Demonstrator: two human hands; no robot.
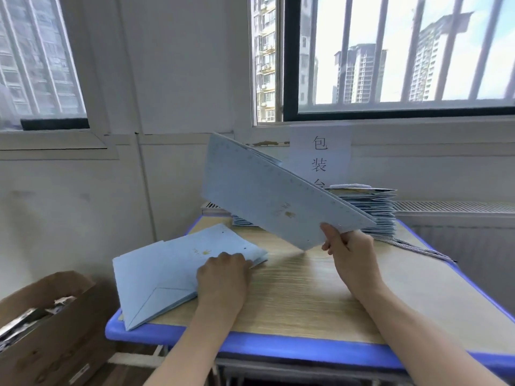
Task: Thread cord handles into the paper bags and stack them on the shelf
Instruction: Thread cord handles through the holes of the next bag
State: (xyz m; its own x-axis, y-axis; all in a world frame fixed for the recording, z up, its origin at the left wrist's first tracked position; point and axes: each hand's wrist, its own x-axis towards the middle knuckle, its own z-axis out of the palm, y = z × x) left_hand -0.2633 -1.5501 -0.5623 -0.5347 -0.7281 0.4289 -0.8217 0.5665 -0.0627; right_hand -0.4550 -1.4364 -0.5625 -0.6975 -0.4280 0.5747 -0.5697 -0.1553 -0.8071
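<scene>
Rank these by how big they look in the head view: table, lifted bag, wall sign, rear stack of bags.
1. table
2. lifted bag, held by the right hand
3. wall sign and rear stack of bags: they look alike and both are partly hidden, so unranked.

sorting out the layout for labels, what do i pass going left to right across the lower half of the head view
cardboard box → flat pile of blue bags → left hand on that pile → right hand gripping a raised bag → cord bundle
</scene>
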